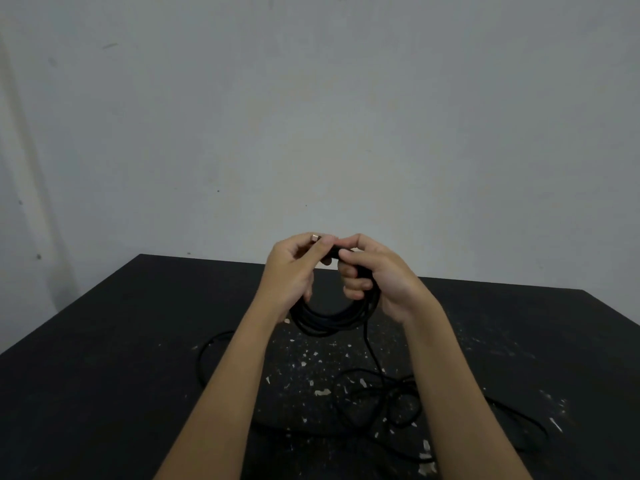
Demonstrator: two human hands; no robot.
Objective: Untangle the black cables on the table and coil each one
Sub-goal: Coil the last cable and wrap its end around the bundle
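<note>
Overhead, from the head camera, both bare hands are raised together above the far half of the black table (pixel 104 358), close in front of a pale grey wall (pixel 311 98). The left hand (pixel 294 271) has its thumb and fingers pinched shut on a cable end, whose small metal plug tip (pixel 314 237) peeks out at the hand's 12 o'clock. The right hand (pixel 374 275) is curled closed around the top of a coiled black cable (pixel 332 318), gripping the bundle at about its 1 o'clock. The two hands touch at the fingertips. The coil hangs down between the wrists as a round bundle of several loops, clear of the tabletop.

From the coil's 4 o'clock a single strand drops to the table and joins a loose tangle of black cable (pixel 391 400) lying at 5 o'clock from the hands, between the forearms and under the right forearm. Another loop of cable (pixel 204 358) curves across the table at 8 o'clock from the hands, partly hidden by the left forearm. Pale chipped paint flecks (pixel 322 391) dot the tabletop around the tangle.
</note>
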